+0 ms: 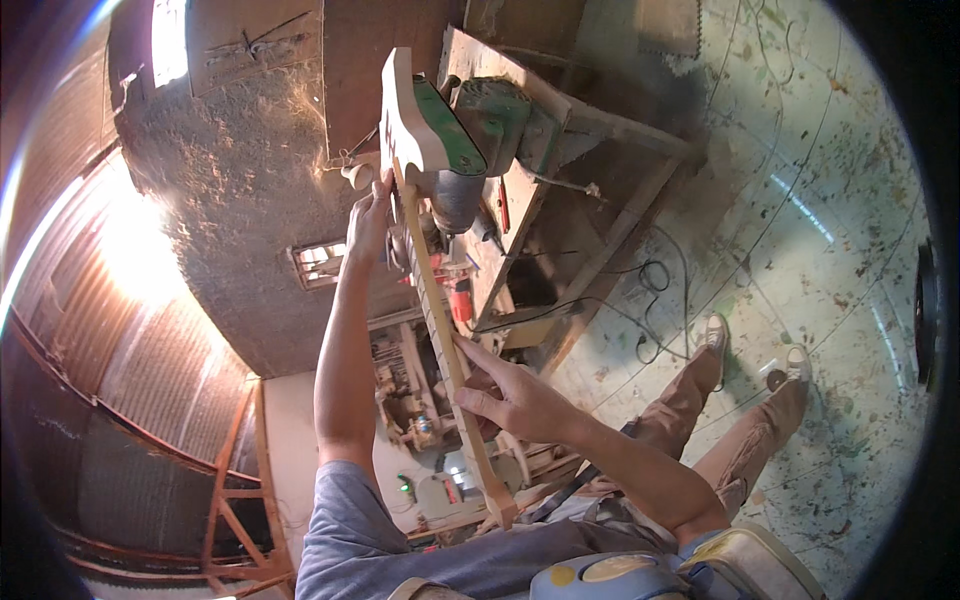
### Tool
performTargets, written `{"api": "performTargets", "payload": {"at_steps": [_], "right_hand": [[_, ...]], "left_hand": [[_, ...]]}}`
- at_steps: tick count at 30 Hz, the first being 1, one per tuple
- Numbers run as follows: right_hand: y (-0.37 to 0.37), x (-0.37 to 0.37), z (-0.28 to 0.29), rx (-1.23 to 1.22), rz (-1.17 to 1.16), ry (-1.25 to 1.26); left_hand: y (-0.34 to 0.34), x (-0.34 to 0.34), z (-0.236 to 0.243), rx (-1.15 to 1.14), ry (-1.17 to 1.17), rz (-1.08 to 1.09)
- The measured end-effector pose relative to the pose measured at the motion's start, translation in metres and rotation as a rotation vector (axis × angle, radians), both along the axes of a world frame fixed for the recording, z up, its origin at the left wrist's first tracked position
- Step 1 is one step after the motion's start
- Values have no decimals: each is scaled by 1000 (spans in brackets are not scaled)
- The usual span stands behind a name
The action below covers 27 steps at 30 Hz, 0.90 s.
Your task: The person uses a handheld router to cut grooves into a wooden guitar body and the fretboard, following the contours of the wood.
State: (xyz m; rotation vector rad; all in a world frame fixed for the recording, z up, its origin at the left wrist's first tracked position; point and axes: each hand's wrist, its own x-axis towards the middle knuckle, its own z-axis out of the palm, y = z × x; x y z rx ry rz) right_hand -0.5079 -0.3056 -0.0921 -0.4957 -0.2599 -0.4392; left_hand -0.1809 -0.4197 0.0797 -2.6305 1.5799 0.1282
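Both my hands are on an unfinished electric guitar (pixel 407 135) of pale wood, seen nearly edge-on. Its long neck (pixel 440 335), marked by crosswise lines, runs from the body at the top down toward my torso. My left hand (pixel 368 228) grips where neck and body meet; some of its fingers are hidden. Around the middle of the neck, my right hand (pixel 515 400) is closed, thumb on the near side. Close behind the guitar body stands a green and grey machine (pixel 495 115); whether they touch, I cannot tell.
The machine sits on a wooden bench (pixel 630 210). Red-handled tools (pixel 460 300) lie beside it. A dark cable (pixel 655 280) loops over the stained floor (pixel 790 220). Cluttered wooden shelving (pixel 410 385) stands beyond the neck, near a rough wall (pixel 245 190).
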Motion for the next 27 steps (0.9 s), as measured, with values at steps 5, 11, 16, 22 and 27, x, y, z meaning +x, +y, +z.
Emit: {"api": "performTargets", "payload": {"at_steps": [5,11,16,22,27], "right_hand": [[4,-3,29,-138,-139,238],[7,3,52,-351,-296,488],[12,-7,102,-348,-188,732],[23,1,109,-961,-485,941],[23,29,144,-1326,-485,1343]], "left_hand": [[6,0,-1,-13,-126,42],[0,-23,1,-50,12,-9],[20,35,-21,-233,112,-348],[27,68,-30,-294,193,-579],[27,82,-60,-429,290,-635]]}}
